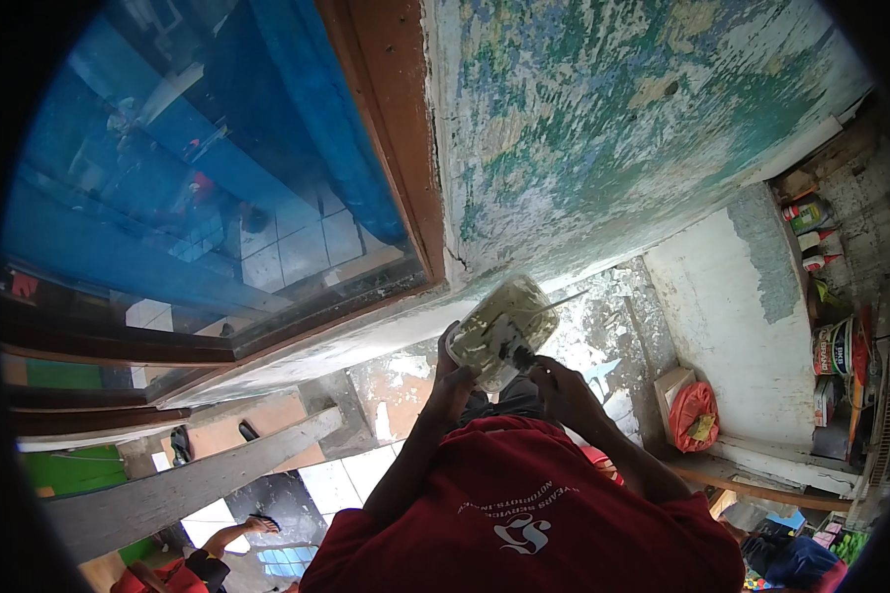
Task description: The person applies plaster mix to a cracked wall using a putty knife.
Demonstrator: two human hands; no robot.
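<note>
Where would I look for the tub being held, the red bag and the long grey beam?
Tub [516, 299]: head view, on its inside surface, near the far end.
Red bag [692, 405]: head view, on the middle of its red covering.
Grey beam [198, 474]: head view, about halfway along its face.

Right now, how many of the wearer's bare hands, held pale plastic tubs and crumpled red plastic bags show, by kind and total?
Left hand and right hand: 2
Pale open plastic tub: 1
Crumpled red plastic bag: 1
Total: 4
</note>
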